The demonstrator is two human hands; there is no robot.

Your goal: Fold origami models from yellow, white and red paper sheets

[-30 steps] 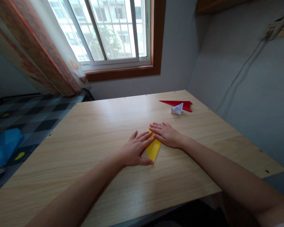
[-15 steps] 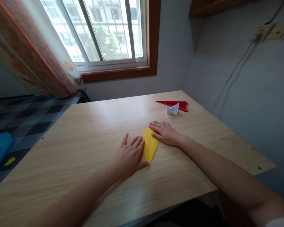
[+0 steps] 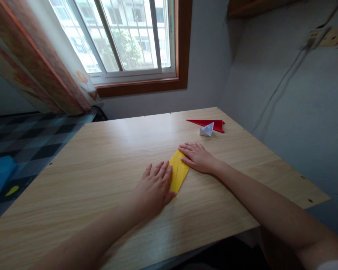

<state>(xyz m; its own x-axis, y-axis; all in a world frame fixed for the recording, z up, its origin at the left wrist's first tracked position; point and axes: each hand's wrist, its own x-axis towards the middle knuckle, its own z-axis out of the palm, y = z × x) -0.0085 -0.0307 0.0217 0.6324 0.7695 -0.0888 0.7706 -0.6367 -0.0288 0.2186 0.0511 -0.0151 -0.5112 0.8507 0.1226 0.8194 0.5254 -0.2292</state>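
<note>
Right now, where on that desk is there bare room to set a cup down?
Bare table: the stretch between left hand and window-side edge, plus the near right corner. Crowded: yellow paper under both hands, right hand, red paper and white paper.

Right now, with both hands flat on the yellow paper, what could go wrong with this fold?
1. The left hand covers one long edge of the yellow paper, so a layer there could slip unseen and crease crooked.
2. The right hand pins only the far end; the near tip is free and may swing on the smooth table.
</note>
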